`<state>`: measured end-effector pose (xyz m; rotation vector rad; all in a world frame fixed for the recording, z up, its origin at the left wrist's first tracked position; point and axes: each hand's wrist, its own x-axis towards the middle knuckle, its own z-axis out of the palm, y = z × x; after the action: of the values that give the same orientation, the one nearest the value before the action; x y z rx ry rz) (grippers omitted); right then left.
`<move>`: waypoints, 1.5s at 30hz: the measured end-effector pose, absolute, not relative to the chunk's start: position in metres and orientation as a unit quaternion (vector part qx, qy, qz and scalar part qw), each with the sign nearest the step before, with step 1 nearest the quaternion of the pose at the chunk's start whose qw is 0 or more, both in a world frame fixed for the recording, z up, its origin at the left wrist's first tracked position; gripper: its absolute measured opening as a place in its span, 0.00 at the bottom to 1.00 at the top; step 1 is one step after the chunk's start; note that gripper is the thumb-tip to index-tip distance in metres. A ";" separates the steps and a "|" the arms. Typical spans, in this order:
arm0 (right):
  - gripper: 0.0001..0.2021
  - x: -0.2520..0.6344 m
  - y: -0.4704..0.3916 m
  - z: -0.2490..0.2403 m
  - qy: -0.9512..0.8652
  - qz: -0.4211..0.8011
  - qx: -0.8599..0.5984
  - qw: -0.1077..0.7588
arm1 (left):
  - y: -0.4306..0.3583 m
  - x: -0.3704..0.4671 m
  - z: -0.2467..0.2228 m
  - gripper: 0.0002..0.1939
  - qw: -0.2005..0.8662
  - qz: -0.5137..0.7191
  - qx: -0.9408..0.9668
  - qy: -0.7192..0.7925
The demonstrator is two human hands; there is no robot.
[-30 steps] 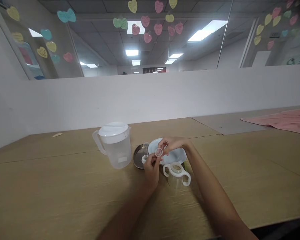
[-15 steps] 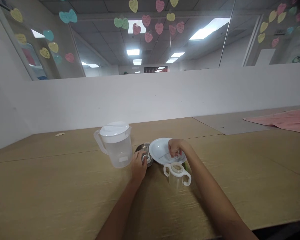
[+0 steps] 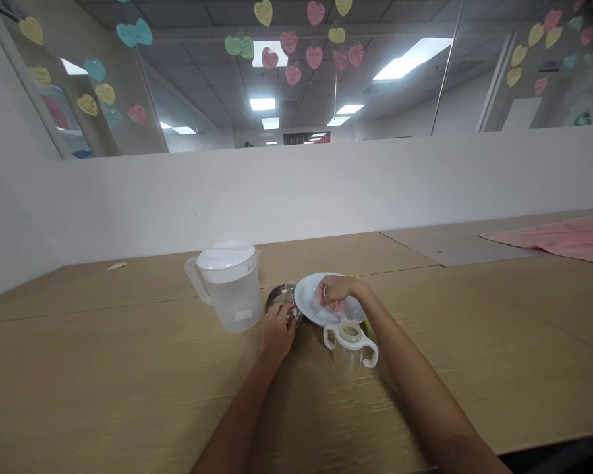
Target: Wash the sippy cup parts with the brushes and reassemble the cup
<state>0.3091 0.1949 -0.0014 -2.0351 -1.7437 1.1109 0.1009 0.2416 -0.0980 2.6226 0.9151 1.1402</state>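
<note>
My left hand reaches into a small stainless steel bowl, fingers curled around a small whitish part that they mostly cover. A clear piece shows at the bowl's far rim. Over the white plate is my right hand, its fingers bent down and closed; what they hold, if anything, is hidden. Some clear item, hard to make out, lies on the plate below it. Just in front of the plate stands a clear cup with a white two-handled collar, upright and untouched by either hand.
A translucent lidded pitcher stands left of the bowl, its handle to the left. Something yellow-green shows by the plate's right edge. A pink cloth lies at the far right, and a white wall rises behind the table.
My right hand has moved left across the plate. My left hand's fingers have shifted slightly and now cover more of the whitish part. The cup and pitcher stay put.
</note>
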 end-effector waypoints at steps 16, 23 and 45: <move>0.05 0.282 0.112 0.084 -0.653 0.278 -0.668 0.224 | 0.241 0.102 -0.098 0.13 0.074 0.366 0.879 0.296; 0.08 0.275 0.110 0.083 -0.643 0.267 -0.699 0.163 | 0.239 0.102 -0.095 0.15 0.080 0.356 0.881 0.302; 0.28 0.274 0.070 0.028 -0.702 0.209 -0.663 0.156 | 0.245 0.099 -0.100 0.07 0.085 0.417 0.847 0.317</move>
<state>0.2738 0.0701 0.0276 -1.8974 -2.0099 0.5976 0.0988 0.2453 -0.1000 2.5274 0.9462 1.2438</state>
